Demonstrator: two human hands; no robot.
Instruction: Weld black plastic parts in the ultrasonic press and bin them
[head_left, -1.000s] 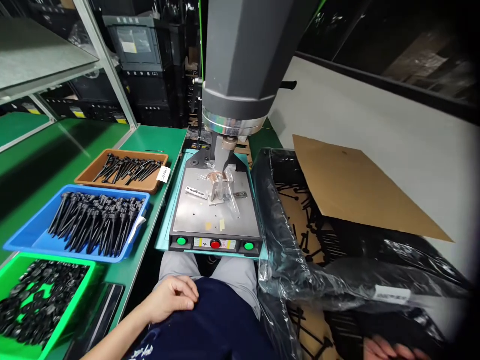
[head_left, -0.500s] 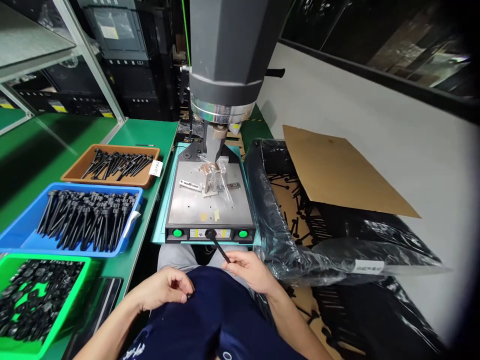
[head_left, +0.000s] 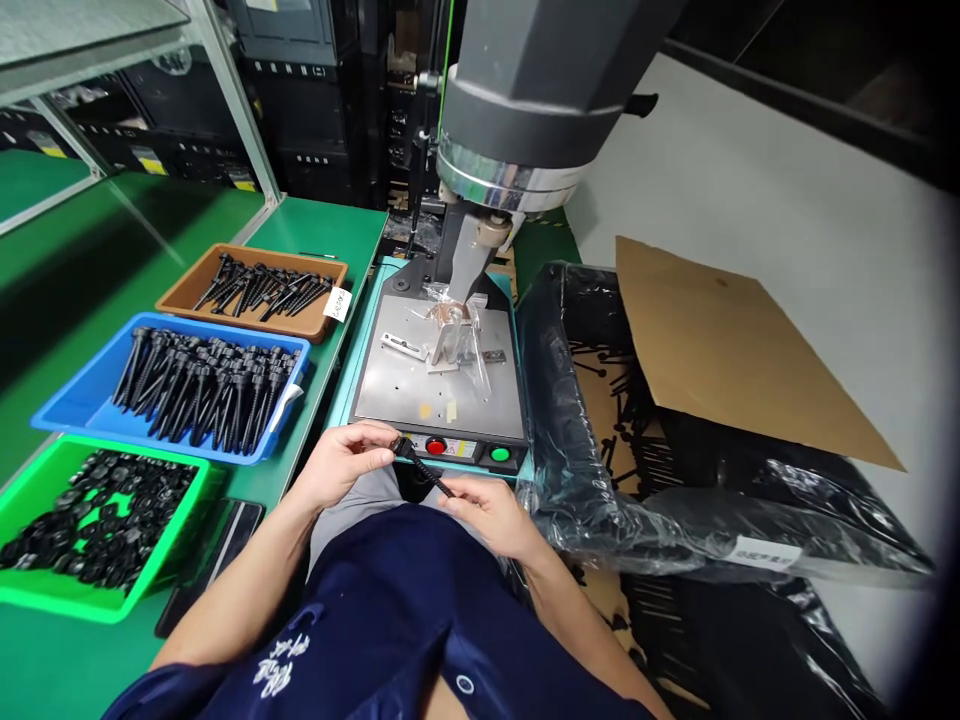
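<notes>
A thin black threaded rod (head_left: 424, 470) with a round head is held over my lap, just in front of the press. My right hand (head_left: 491, 515) pinches its lower end. My left hand (head_left: 346, 463) closes its fingertips on the head end, where a small black piece sits. Directly behind the hands is the press's control strip with a red button (head_left: 435, 446) and a green button (head_left: 499, 454). The metal plate (head_left: 442, 385) of the press carries a small fixture (head_left: 448, 342) under the grey press head (head_left: 525, 90).
On the green bench to my left stand a green tray (head_left: 45, 475) of small black parts, a blue tray (head_left: 90, 385) of black rods and a brown tray (head_left: 187, 290) of rods. To my right a plastic-lined box (head_left: 600, 400) holds loose rods, part covered by cardboard (head_left: 735, 350).
Both hands rose from my lap toward the press front. My left hand came to the head end of the rod that my right hand brought in. The view shifted slightly.
</notes>
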